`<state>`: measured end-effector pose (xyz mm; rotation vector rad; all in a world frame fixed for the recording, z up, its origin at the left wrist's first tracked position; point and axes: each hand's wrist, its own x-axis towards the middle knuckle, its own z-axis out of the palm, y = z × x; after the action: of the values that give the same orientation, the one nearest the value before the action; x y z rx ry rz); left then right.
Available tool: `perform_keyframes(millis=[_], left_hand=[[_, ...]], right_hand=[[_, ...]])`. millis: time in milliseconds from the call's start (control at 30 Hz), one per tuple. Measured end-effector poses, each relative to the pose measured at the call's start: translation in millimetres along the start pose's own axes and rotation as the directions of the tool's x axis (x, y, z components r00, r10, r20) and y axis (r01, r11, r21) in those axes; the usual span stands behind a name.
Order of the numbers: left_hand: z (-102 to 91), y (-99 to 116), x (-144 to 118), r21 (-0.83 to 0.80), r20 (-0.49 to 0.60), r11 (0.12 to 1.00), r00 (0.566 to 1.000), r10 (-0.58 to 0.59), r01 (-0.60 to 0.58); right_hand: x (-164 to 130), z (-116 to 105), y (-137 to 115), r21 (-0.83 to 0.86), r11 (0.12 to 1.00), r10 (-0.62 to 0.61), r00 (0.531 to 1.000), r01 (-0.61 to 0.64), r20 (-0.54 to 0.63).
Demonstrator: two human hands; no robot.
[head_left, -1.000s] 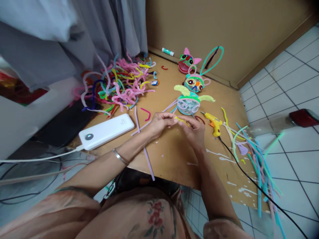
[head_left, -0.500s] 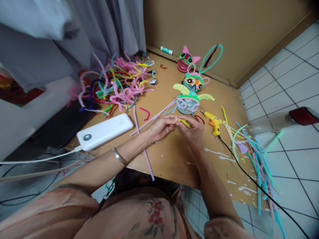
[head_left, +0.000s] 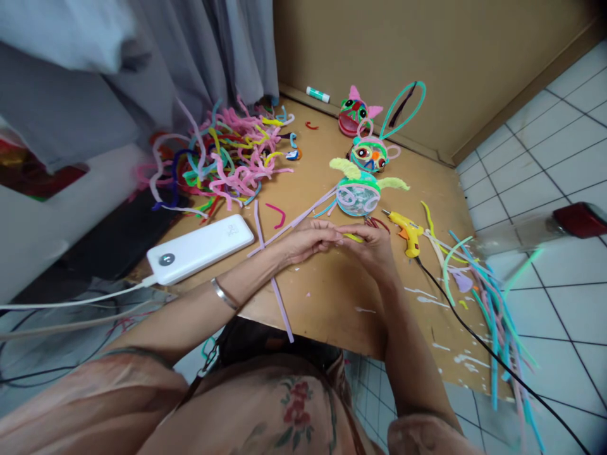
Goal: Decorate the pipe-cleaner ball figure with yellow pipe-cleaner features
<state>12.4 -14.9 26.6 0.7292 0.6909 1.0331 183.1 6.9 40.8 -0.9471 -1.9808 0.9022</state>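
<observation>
My left hand [head_left: 308,241] and my right hand [head_left: 372,248] meet above the middle of the table. Between them is a short yellow pipe cleaner [head_left: 353,237], pinched by the fingers of both hands and mostly hidden by them. Just beyond stands a clear, rounded animal head [head_left: 358,200] with a green band, lilac loops and pale yellow fuzzy ears. Red-handled scissors [head_left: 379,224] lie partly behind my right hand. To its right rests a yellow hot glue gun [head_left: 406,232] with a black cord.
Two decorated heads [head_left: 368,155] stand farther back near a glue stick [head_left: 317,95]. A tangled pipe cleaner pile [head_left: 237,151] and a white power bank [head_left: 200,248] are at left. Loose pipe cleaners [head_left: 497,322] hang over the right table edge. Lilac strips [head_left: 282,309] lie by my left forearm.
My hands have shifted slightly, with the right wrist moving a little to the right. Less of the yellow pipe cleaner shows between the fingers. The objects on the table stay put.
</observation>
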Motion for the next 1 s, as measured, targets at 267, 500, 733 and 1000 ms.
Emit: perform_keyframes(millis=[267, 500, 733, 1000], left_hand=[[4.5, -6.2, 4.3, -0.264, -0.149, 0.96, 0.987, 0.057, -0.095], [9.7, -10.8, 4.5, -0.463, -0.178, 0.883, 0.984, -0.012, -0.073], [9.2, -13.9, 5.2, -0.458, -0.137, 0.889, 0.989, -0.05, -0.018], [8.0, -13.6, 2.7, -0.4, -0.157, 0.916, 0.985, -0.075, 0.006]], right_hand=[[-3.9, 16.3, -4.7, -0.095, 0.995, -0.012, 0.971, -0.011, -0.238], [-7.2, 24.8, -1.0, -0.388, 0.917, -0.192, 0.954, 0.091, -0.23], [-9.0, 19.2, 1.5, -0.436, 0.897, -0.192, 0.955, 0.077, -0.227], [-6.6, 15.3, 5.6, -0.29, 0.956, -0.115, 0.965, 0.043, -0.236]])
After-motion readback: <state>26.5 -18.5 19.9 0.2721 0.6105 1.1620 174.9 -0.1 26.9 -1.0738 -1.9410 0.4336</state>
